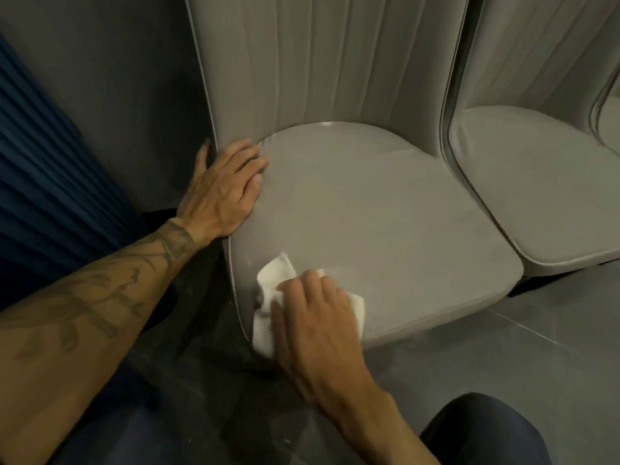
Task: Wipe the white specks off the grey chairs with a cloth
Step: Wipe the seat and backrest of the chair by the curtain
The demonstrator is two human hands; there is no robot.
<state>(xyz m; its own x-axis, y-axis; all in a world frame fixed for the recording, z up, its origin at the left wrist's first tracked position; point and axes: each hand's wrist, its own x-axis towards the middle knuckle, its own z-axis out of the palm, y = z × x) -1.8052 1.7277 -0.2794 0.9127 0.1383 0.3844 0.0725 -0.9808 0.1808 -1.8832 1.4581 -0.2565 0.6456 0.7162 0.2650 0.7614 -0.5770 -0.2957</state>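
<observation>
Near chair point(385, 213): grey upholstered seat with a tall, vertically pleated back, filling the centre of the view; pale piping runs round the cushion and the back.
Cloth point(275, 273): white and crumpled, lying on the near left corner of the near chair's cushion; its near edge hangs over the cushion rim.
Right hand point(315, 313): laid palm down on the cloth, fingers close together and nearly straight, pressing it onto the cushion; the cloth shows on both sides of the hand and beyond the fingertips.
Left hand point(224, 186): flat on the left rim of the same cushion, where seat and back meet; fingers straight and side by side, thumb spread towards the wall, holding nothing.
Left forearm point(100, 290): bare and tattooed, entering from the near left.
White mark point(327, 125): small bright patch on the far rim of the cushion, at the foot of the back.
Second chair point(543, 169): same grey design, just beside the near chair on the right.
Floor point(503, 364): grey tiles, near right.
Curtain point(40, 162): dark blue, pleated, far left.
Wall point(117, 78): grey, behind the chairs.
</observation>
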